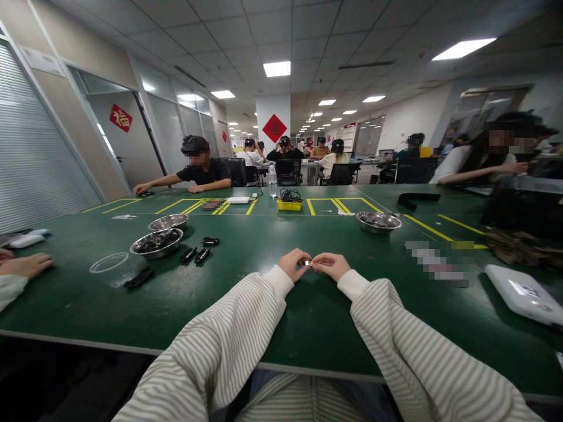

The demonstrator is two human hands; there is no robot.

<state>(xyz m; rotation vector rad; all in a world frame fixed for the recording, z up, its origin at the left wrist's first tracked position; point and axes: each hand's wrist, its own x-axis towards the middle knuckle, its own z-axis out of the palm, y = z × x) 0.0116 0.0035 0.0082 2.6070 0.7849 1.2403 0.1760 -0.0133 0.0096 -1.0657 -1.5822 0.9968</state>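
Observation:
My left hand [292,265] and my right hand [333,265] meet over the green table in front of me. Between the fingertips is a small piece with a shiny, silvery face [307,263], too small to name. My left hand is closed in a pinch on it. The fingers of my right hand are pinched together at its right side, and what they hold is hidden. To the left, a steel bowl [157,253] holds dark parts, and several black plastic parts [202,256] lie beside it.
Behind the filled bowl stands another steel bowl [169,227]; a third bowl [379,230] is at right. A yellow tray [289,205] of cables and a water bottle [272,181] stand farther back. A white device [523,293] lies far right. Another person's hand [29,265] rests at left.

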